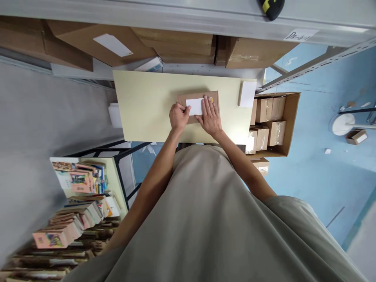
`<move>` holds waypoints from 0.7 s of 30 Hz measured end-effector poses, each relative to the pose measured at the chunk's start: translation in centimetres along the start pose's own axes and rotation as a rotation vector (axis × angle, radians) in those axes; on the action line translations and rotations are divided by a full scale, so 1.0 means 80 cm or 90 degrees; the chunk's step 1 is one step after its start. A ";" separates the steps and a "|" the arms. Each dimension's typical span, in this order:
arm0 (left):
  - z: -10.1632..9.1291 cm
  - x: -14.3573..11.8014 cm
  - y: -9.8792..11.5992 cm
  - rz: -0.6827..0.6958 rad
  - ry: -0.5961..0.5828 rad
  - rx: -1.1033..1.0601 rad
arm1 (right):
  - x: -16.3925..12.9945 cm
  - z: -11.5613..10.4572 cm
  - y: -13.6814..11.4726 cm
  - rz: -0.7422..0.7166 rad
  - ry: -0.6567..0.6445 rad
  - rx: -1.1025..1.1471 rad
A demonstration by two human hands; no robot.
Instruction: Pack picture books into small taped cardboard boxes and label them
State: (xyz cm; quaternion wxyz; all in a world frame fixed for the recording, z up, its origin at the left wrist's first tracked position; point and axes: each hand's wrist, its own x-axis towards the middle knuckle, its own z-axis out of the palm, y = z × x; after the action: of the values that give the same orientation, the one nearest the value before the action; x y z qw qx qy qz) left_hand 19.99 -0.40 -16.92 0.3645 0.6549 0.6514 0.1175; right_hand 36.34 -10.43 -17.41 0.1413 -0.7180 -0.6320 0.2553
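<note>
A small brown cardboard box [196, 119] lies flat on the pale yellow tabletop [147, 105], with a white label [194, 106] on its upper face. My left hand [178, 117] is closed at the box's left end, fingers curled and thumb against the label's left edge. What lies beneath those curled fingers is hidden. Flat across the right part of the label rests my right hand [210, 119], its fingers stretched out. A small yellow mark shows beside its fingertips.
A stack of white labels [247, 94] sits at the table's right end. Beside it, a large open carton [290, 125] holds several small boxes. Bigger cartons [185, 45] line the shelf behind the table. Books [85, 178] stand on a lower left surface. A black-and-yellow object [272, 8] lies on the top shelf.
</note>
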 end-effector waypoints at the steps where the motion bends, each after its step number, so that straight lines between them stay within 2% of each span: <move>1: 0.003 -0.005 0.001 -0.001 0.017 -0.016 | 0.000 -0.004 0.003 0.015 0.009 0.015; 4: 0.014 -0.025 0.010 0.067 0.023 -0.065 | 0.000 -0.015 0.003 0.037 0.004 0.059; 6: 0.020 -0.039 0.018 0.144 -0.037 -0.082 | 0.000 -0.023 0.000 0.038 -0.014 0.073; 8: 0.020 -0.051 0.025 0.183 -0.099 -0.102 | 0.002 -0.029 -0.003 0.031 -0.031 0.077; 12: 0.009 -0.060 0.030 0.130 -0.098 -0.116 | 0.001 -0.041 0.002 0.005 -0.062 0.092; 16: 0.002 -0.055 0.019 0.116 -0.067 -0.078 | -0.020 -0.048 0.024 0.006 -0.046 0.105; 19: 0.005 -0.059 -0.005 0.094 -0.029 -0.066 | -0.051 -0.042 0.052 0.072 0.012 0.109; 21: 0.007 -0.068 -0.024 0.044 -0.010 -0.085 | -0.071 -0.030 0.070 0.137 0.042 0.143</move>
State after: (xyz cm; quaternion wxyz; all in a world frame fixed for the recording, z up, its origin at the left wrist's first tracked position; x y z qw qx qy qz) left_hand 18.20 -5.88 -16.76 0.4086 0.6520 0.6163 0.1679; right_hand 41.95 -16.61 -17.29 0.2131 -0.7694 -0.5139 0.3140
